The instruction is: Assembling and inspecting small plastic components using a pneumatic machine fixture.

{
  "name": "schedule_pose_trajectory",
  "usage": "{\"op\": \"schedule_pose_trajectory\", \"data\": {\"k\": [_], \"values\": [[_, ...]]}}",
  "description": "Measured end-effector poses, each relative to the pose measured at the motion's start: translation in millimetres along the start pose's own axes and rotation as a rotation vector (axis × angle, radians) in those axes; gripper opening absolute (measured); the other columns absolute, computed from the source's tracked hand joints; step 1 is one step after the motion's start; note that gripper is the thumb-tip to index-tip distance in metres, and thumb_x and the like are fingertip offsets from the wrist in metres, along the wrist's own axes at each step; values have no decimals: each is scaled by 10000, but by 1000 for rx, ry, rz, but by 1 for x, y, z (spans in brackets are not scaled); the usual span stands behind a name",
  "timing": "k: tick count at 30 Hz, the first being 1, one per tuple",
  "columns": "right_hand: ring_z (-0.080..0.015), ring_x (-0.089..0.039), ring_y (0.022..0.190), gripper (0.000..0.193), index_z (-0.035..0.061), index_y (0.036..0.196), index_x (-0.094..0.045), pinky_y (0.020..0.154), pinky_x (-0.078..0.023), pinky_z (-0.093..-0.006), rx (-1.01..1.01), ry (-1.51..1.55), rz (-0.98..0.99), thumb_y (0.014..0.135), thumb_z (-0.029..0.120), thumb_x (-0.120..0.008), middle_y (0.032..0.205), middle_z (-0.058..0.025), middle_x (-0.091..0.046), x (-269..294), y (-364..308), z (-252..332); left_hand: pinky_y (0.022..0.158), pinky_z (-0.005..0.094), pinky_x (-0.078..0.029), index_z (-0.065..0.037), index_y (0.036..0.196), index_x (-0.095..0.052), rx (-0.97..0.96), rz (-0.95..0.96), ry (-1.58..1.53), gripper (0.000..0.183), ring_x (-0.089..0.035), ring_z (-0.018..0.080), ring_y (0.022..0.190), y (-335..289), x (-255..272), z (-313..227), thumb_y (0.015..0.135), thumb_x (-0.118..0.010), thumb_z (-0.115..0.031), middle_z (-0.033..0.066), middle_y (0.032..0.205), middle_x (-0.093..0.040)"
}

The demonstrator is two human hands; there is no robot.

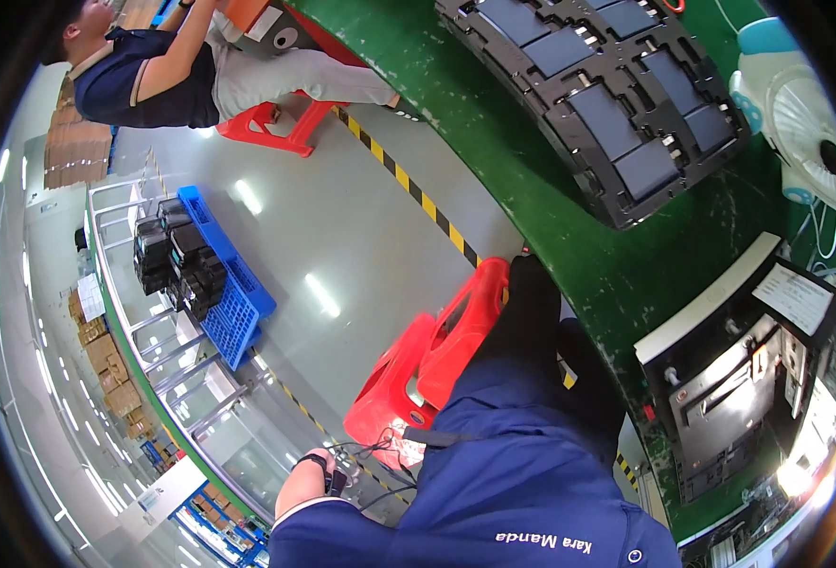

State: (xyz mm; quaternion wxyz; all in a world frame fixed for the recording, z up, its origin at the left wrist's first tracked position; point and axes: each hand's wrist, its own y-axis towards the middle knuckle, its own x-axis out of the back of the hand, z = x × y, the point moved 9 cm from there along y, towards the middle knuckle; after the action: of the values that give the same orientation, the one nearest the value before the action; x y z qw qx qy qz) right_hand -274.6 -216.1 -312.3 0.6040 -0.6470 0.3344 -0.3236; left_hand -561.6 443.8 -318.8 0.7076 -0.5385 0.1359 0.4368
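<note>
My left forearm (297,489) hangs at my side, with a black strap (316,461) and a small dark device (337,483) at the wrist. The hand beyond the strap is hidden, so its fingers cannot be made out. Thin black cables (380,445) run from near that wrist across to my blue shirt (522,473). My right hand is out of sight. Close to my left wrist stands a red plastic stool (390,398). On the green table (579,275) lies a black tray (617,204) holding several flat, dark rectangular pieces (607,118).
A metal fixture (721,388) with a white label and a white-and-teal fan (806,123) stand at the table's right. At upper left a person (153,80) sits on another red stool (266,133). A blue pallet (233,322) carries black stacks (177,251).
</note>
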Motion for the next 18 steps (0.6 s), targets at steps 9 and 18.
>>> {"op": "schedule_pose_trajectory", "data": {"k": [9,18], "values": [[-154,-626,862,262,-25,1060,-651,818,-481,-289,135,46,65,833,99,-607,952,-59,-698,-17,142,31,731,424,-486,-155,859,-708,263,-169,-196,236,-630,300,811,200,140,73,677,-571,-94,138,902,-678],[-148,-621,871,264,-24,1065,-650,826,-476,-290,132,266,-138,838,102,-604,955,-58,-696,-76,184,-30,960,409,-465,-183,1126,-679,175,-1137,-4,429,-450,300,1261,17,300,-97,801,-618,-457,146,1337,-506]]}}
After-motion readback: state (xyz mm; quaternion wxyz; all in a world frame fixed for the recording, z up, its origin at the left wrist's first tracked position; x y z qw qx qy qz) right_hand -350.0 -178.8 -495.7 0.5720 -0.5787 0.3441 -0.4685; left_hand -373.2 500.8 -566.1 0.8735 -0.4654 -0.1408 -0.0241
